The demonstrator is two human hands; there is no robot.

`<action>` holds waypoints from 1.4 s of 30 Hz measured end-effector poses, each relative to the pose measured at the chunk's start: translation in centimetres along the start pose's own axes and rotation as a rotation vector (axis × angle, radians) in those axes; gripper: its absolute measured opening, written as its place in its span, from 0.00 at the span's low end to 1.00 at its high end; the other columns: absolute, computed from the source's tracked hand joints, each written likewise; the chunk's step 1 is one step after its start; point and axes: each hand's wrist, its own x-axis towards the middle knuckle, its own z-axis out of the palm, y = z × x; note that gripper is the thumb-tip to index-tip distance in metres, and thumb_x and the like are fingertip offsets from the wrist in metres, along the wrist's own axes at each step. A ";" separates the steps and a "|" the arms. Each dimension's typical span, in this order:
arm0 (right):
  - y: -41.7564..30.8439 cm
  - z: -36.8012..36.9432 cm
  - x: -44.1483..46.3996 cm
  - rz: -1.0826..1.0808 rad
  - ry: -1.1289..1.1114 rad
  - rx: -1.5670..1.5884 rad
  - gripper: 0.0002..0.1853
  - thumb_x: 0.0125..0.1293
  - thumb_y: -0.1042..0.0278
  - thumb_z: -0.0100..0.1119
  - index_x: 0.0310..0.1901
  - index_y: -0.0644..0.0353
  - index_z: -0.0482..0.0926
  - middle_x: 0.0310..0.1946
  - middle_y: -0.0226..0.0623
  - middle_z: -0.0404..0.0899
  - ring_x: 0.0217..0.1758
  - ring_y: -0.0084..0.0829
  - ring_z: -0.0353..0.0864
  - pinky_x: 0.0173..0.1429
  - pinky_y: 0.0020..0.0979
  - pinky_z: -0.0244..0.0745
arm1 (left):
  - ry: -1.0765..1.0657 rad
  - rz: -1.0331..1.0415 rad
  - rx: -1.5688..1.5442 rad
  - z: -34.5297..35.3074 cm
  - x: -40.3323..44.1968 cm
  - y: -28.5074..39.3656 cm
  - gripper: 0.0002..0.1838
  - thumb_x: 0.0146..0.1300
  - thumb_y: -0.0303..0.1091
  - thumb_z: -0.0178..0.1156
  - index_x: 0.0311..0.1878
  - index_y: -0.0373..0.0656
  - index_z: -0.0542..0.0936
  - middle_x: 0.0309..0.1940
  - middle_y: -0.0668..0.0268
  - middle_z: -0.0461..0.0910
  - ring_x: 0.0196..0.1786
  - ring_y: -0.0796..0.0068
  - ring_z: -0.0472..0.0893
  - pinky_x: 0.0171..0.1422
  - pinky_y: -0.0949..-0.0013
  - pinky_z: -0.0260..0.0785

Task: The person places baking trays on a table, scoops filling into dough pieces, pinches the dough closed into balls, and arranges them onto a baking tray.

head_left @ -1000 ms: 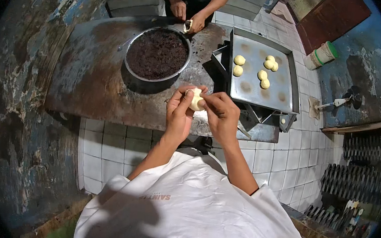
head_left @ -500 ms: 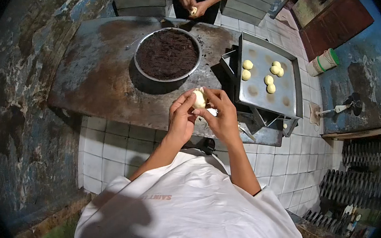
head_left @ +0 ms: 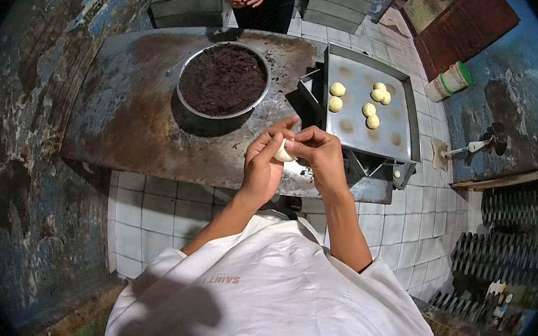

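Lettering (head_left: 227,280) on white shirt (head_left: 307,308), upside down to camera: "SAINT"; the rest too faint to read. Dough piece (head_left: 285,151) above near edge of table (head_left: 131,122), cradled by left hand (head_left: 263,161); right hand (head_left: 324,157) pinches its upper side. Metal bowl (head_left: 219,117), dark crumbly contents, ahead-left; tray (head_left: 381,146) of dough balls (head_left: 372,121) ahead-right.

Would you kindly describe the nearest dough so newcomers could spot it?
Find the brown-stained table. Above its near side, the left hand and right hand hold pale, rounded dough. Unlike the yellow dough balls on the grey metal tray, it's handheld.
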 end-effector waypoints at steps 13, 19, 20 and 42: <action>1.8 -8.5 0.0 -0.426 0.128 -0.526 0.15 0.59 0.70 0.73 0.48 0.62 0.88 0.39 0.43 0.84 0.41 0.37 0.86 0.47 0.34 0.79 | 0.389 -0.284 0.187 3.6 3.8 -8.4 0.11 0.77 0.36 0.57 0.42 0.37 0.82 0.38 0.63 0.85 0.38 0.78 0.84 0.42 0.74 0.77; 3.3 -16.4 1.0 0.179 0.041 0.150 0.21 0.69 0.69 0.69 0.61 0.58 0.75 0.46 0.27 0.83 0.47 0.23 0.82 0.52 0.29 0.79 | 0.130 -0.123 0.476 7.1 4.5 -13.9 0.13 0.77 0.31 0.53 0.49 0.32 0.84 0.56 0.58 0.85 0.53 0.76 0.82 0.60 0.72 0.73; 3.9 -17.7 1.0 0.185 0.039 0.154 0.21 0.69 0.69 0.69 0.61 0.58 0.75 0.46 0.27 0.83 0.47 0.23 0.82 0.52 0.29 0.79 | 0.137 -0.127 0.479 7.5 4.5 -14.7 0.13 0.77 0.31 0.53 0.49 0.32 0.84 0.56 0.58 0.85 0.53 0.76 0.82 0.60 0.72 0.73; 8.5 -49.6 12.9 0.069 0.258 -0.958 0.26 0.77 0.50 0.53 0.59 0.66 0.81 0.60 0.56 0.81 0.69 0.59 0.75 0.73 0.46 0.67 | 0.703 -0.144 0.567 -0.5 -1.2 -14.6 0.14 0.77 0.36 0.57 0.57 0.36 0.81 0.53 0.60 0.83 0.57 0.71 0.81 0.62 0.67 0.72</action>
